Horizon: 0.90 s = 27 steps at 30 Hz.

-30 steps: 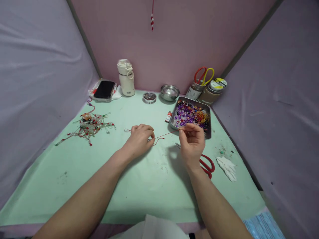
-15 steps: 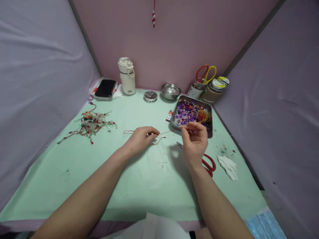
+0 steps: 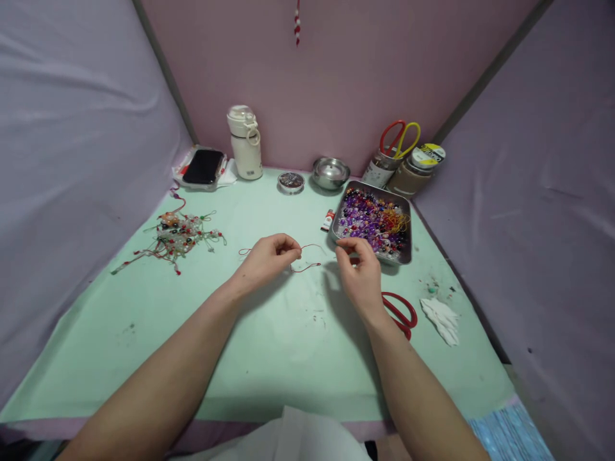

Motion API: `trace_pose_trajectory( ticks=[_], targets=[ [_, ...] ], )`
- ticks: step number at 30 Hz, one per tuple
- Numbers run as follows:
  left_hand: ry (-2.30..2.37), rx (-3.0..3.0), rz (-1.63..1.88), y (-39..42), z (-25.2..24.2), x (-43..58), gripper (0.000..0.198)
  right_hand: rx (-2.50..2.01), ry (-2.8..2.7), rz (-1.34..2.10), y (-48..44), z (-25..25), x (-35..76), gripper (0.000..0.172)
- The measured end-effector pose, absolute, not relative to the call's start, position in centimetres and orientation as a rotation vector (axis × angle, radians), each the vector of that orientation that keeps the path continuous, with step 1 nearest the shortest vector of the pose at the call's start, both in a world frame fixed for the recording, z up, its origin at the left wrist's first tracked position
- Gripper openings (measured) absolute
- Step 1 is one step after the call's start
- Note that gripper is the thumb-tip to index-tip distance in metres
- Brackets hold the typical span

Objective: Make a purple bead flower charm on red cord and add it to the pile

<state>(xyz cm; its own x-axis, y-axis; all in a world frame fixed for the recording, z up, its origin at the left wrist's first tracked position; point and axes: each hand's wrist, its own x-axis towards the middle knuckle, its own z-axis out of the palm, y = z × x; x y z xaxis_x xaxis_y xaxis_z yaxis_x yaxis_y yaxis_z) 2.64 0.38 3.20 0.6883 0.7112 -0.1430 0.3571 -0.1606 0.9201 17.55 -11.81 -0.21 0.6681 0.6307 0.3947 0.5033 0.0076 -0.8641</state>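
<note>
My left hand point(image 3: 273, 257) is closed in a pinch on a thin red cord point(image 3: 307, 268) above the middle of the table. One strand of the cord curves up from the fingertips toward the right. Another hangs lower, with a small dark red end, and a loop shows left of the hand. My right hand point(image 3: 359, 269) is a short way to the right, its thumb and forefinger pinched together by the bead tray point(image 3: 412, 246). Whether something tiny is between them I cannot make out. Red-handled scissors point(image 3: 408, 315) lie partly hidden under my right wrist.
A heap of beaded strings point(image 3: 180, 237) lies on the left. Along the back stand a phone point(image 3: 204, 167), a cream bottle point(image 3: 247, 153), a small round case point(image 3: 291, 182), a metal bowl point(image 3: 330, 174) and jars point(image 3: 413, 174). A crumpled white cloth point(image 3: 441, 320) lies at right.
My right hand has come left and slightly down, closer to my left hand. The cord strand, earlier stretched straight between both hands, now curves slack from my left fingertips.
</note>
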Motion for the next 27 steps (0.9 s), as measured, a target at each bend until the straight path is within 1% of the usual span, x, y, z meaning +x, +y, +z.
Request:
trace_pose_trajectory(
  ticks=[4,9,11,14,22,27],
  targets=[
    [0.831,1.739,0.417,0.2,3.0,2.9,0.016,-1.686,-1.058,0.045,-11.8,-0.4,17.4,0.015],
    [0.75,1.733,0.41,-0.3,2.8,3.0,0.018,-1.631,-1.245,0.186,-11.6,-0.4,16.9,0.02],
    [0.701,1.738,0.404,-0.7,2.7,3.1,0.018,-1.623,-1.286,0.218,-11.6,-0.6,16.7,0.019],
    [0.659,1.753,0.399,-1.3,2.5,3.3,0.019,-1.643,-1.343,0.159,-11.6,-0.9,16.7,0.012],
    [0.681,1.772,0.398,-1.7,1.7,3.6,0.017,-1.589,-1.238,-0.111,-11.8,-0.3,16.6,0.013],
    [0.703,1.8,0.398,-1.8,1.4,3.7,0.017,-1.465,-1.106,-0.045,-11.7,-0.2,15.9,0.012]
  ],
)
